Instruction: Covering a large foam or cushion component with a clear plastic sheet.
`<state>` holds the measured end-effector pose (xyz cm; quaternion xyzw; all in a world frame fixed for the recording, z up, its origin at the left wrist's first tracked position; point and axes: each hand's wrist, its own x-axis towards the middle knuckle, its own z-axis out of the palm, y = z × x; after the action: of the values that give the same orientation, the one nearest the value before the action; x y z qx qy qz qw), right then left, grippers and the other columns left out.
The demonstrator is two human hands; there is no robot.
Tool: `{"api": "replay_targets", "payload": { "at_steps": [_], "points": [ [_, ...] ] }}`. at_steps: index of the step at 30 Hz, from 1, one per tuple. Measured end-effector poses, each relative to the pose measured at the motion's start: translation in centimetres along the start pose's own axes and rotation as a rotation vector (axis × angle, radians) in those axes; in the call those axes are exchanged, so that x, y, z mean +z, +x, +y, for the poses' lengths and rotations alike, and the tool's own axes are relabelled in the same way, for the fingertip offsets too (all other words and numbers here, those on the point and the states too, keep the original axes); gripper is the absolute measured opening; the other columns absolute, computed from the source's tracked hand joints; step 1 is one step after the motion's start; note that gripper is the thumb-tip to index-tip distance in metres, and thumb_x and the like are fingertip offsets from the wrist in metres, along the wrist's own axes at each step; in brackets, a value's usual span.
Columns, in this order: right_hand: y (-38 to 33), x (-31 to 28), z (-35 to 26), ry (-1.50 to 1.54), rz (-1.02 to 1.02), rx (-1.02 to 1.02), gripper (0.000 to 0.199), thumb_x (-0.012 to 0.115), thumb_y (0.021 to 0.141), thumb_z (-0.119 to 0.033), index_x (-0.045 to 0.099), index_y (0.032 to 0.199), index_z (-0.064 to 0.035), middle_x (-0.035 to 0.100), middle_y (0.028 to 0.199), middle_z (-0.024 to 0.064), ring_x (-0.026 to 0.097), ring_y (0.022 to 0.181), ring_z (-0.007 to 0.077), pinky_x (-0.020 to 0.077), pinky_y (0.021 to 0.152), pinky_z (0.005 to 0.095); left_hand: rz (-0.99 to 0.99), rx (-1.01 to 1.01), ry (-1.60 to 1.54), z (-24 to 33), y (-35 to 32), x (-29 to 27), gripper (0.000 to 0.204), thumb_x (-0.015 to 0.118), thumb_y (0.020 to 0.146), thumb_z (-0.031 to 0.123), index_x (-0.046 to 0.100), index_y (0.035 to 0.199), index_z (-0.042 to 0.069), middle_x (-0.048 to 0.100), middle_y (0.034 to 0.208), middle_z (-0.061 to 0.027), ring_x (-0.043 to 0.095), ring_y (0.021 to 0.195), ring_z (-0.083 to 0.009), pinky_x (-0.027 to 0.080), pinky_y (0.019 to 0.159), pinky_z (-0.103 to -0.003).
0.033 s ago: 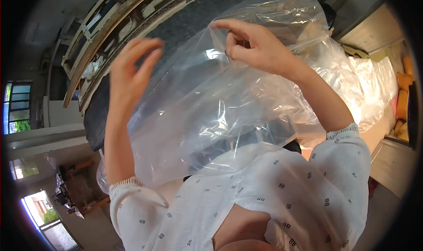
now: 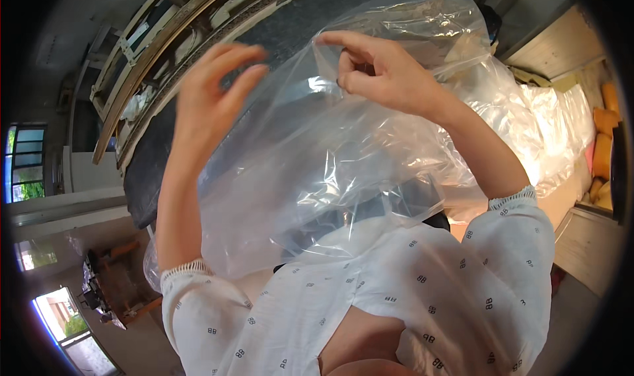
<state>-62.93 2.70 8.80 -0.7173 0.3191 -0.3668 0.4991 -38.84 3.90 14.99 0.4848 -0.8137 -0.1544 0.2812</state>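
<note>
I hold a large clear plastic bag [image 2: 343, 171] up in front of me; it hangs crumpled down to my chest. My right hand [image 2: 383, 72] pinches the bag's upper edge between thumb and fingers. At the bag's left edge my left hand [image 2: 214, 102] is raised with its fingers apart, and the film lies against its palm side. I cannot see that it grips anything. Both forearms rise from white patterned sleeves [image 2: 462, 283].
Behind the bag lies a dark surface [image 2: 277, 26] with long wooden frames [image 2: 152, 52] beyond it. A heap of more clear plastic [image 2: 548, 125] lies to the right, with orange items [image 2: 604, 145] and wooden boards [image 2: 561, 46] past it. Windows are at the far left.
</note>
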Motion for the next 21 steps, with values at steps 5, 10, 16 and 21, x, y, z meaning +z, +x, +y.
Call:
{"api": "replay_targets", "payload": {
  "at_steps": [5,10,16,21],
  "points": [
    [-0.1,-0.6,0.1,0.076,0.033,0.017,0.049,0.052,0.075,-0.004,0.043,0.123,0.0039,0.052,0.068,-0.0003,0.047,0.065,0.0062,0.0401,0.060,0.0208,-0.022,0.216,0.026,1.3,5.3,4.0,0.021,0.069,0.072,0.009,0.066,0.093,0.005,0.061,0.086,-0.0050,0.058,0.077,-0.0166,0.045,0.063,-0.026],
    [0.1,-2.3,0.2,0.424,-0.051,0.116,0.055,0.053,0.077,-0.002,0.037,0.129,0.0010,0.047,0.071,-0.0015,0.044,0.065,0.0059,0.0372,0.060,0.0194,0.078,0.280,-0.096,-0.2,6.1,5.6,0.018,0.067,0.072,0.003,0.067,0.089,0.006,0.061,0.084,-0.0049,0.058,0.074,-0.0156,0.045,0.063,-0.025],
    [0.6,-4.7,1.5,0.965,-0.201,0.262,0.057,0.059,0.076,-0.013,0.039,0.128,0.0032,0.054,0.078,-0.0003,0.044,0.065,0.0043,0.0355,0.057,0.0179,0.290,0.215,-0.441,-1.7,5.4,9.7,0.010,0.061,0.078,0.000,0.064,0.088,0.003,0.061,0.087,-0.0058,0.058,0.079,-0.0130,0.046,0.069,-0.023],
    [3.9,-10.6,2.4,-0.539,0.169,0.302,0.045,0.059,0.078,-0.018,0.049,0.120,-0.0083,0.059,0.086,0.0039,0.055,0.078,0.0142,0.0441,0.070,0.0249,0.257,-0.537,-1.585,-5.4,4.6,8.7,0.015,0.057,0.084,0.010,0.057,0.094,-0.001,0.059,0.090,-0.0088,0.058,0.088,-0.0202,0.047,0.087,-0.033]
  ]
}}
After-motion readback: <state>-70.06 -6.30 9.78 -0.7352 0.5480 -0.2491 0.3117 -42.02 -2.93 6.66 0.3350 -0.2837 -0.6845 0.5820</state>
